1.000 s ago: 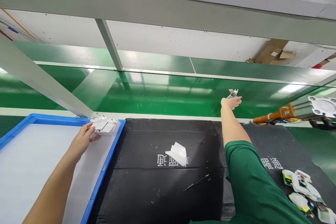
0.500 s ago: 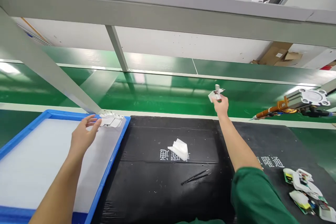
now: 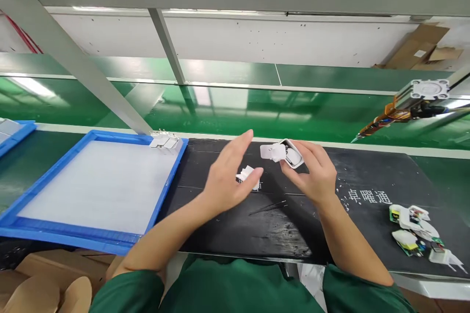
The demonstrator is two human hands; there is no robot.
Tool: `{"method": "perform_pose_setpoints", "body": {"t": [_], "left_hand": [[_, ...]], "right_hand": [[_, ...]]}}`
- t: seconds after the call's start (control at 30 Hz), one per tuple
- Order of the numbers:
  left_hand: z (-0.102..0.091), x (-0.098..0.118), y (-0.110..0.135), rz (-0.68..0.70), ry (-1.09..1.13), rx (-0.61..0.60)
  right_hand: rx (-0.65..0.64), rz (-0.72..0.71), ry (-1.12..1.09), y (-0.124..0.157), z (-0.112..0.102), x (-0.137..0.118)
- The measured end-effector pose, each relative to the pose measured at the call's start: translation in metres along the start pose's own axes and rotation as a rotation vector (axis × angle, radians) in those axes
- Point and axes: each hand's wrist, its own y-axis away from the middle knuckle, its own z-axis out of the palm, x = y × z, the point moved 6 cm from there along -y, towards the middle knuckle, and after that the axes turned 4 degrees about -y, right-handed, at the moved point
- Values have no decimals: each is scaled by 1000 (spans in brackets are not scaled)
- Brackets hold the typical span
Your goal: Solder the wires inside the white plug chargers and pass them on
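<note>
My right hand [image 3: 312,168] grips a small white plastic housing [image 3: 293,155] between thumb and fingers, above the black mat [image 3: 227,225]. The housing's open end faces up and left, with white parts inside. A flat white plate [image 3: 272,151] sticks out from that end to the left. My left hand [image 3: 232,171] is open just left of the plate, thumb and fingers apart, holding nothing. Behind it, partly covered, lies a crumpled white tissue [image 3: 250,175]. Dark tweezers [image 3: 268,208] rest on the mat below the hands.
A blue-rimmed tray [image 3: 169,176] with a white liner stands left; several white plates with prongs [image 3: 164,140] sit at its far right corner. Several circuit-board assemblies [image 3: 414,230] lie on the right. An orange dispenser with a fine nozzle [image 3: 382,122] hangs at the back right.
My left hand has left the tray's corner and come right over the mat, empty. My right hand has come back from the green surface with the white housing. The view has tilted down.
</note>
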Motion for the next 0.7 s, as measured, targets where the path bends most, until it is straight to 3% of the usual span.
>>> {"method": "perform_pose_setpoints", "body": {"t": [0.13,0.27,0.43,0.6,0.7], "left_hand": [[49,6,33,-37,151,-74],[73,5,57,-138,246,-131],[85,0,65,-225,340,-218],[85,-8,69,-385,466,-198],[83,-15,72,-448,491,-178]], "right_hand": [[-8,39,121,15,-17,-17],[13,70,184,33,-18,-34],[10,154,158,43,-1,-49],[53,208,63,48,16,-60],[7,235,-4,52,28,-64]]}}
